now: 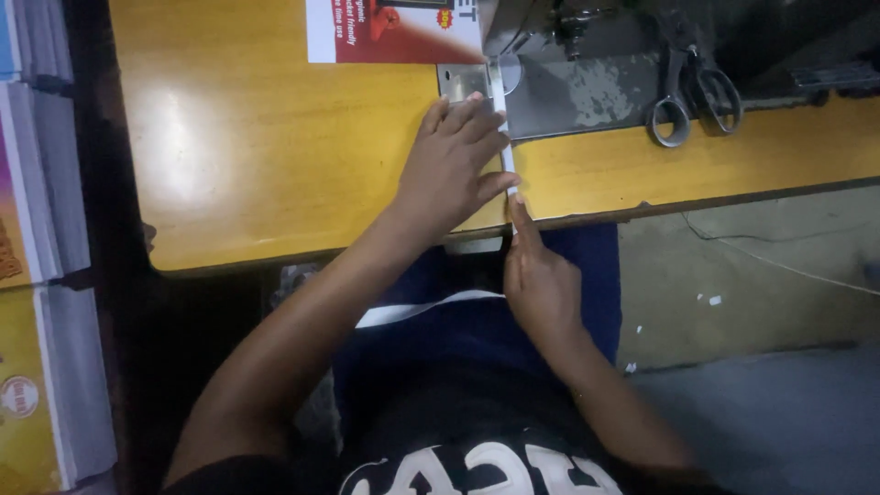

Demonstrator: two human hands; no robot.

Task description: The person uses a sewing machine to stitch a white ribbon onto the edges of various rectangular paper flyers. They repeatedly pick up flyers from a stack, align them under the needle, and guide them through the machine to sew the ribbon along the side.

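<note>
White strip runs along the left edge of the grey machine bed, reaching toward the table's near edge. Left hand lies flat, fingers spread, pressing the strip's left side. Right hand points 1 finger onto the strip's near end. Scissors lie on the bed's right part. Open yellow tabletop lies left of the bed.

Table top: glossy yellow-orange, dark edge. Strip under my left hand: white. Machine bed: grey metal, worn pale patches. Scissors: dark grey. Printed sheet: red and white. My shirt: black, white lettering. Floor: grey.
</note>
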